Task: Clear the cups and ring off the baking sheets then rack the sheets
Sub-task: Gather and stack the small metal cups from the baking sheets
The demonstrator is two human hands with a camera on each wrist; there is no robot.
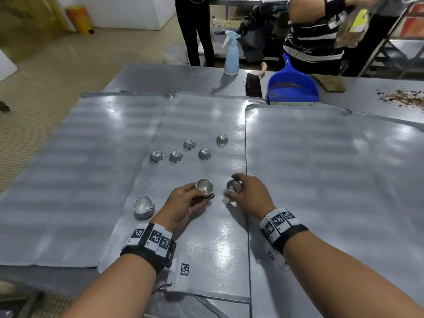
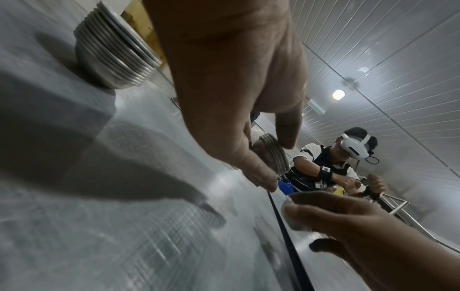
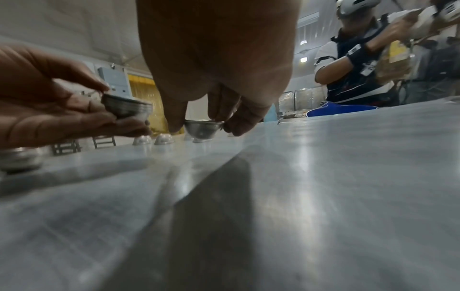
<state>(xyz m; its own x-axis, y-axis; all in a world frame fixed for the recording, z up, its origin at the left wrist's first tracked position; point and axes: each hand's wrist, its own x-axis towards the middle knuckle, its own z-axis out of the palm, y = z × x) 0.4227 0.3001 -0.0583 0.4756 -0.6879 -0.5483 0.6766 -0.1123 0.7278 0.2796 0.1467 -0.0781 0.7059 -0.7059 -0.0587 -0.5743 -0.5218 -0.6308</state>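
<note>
**Metal cups gathered off the baking sheets**

Aluminium cups dominate the middle baking sheet (image 1: 206, 115): the left hand (image 1: 183, 204) pinches a small nested stack (image 1: 204, 187) just above it, while the right hand (image 1: 250, 196) curls its grip round a single cup (image 1: 234, 187) beside it. Five upturned cups (image 1: 189, 143) sit farther back; a taller stack (image 1: 143, 205) stands left. Beyond, a blue dustpan (image 1: 292, 84) and spray bottle (image 1: 231, 55) rest on the counter (image 1: 160, 76).
</note>
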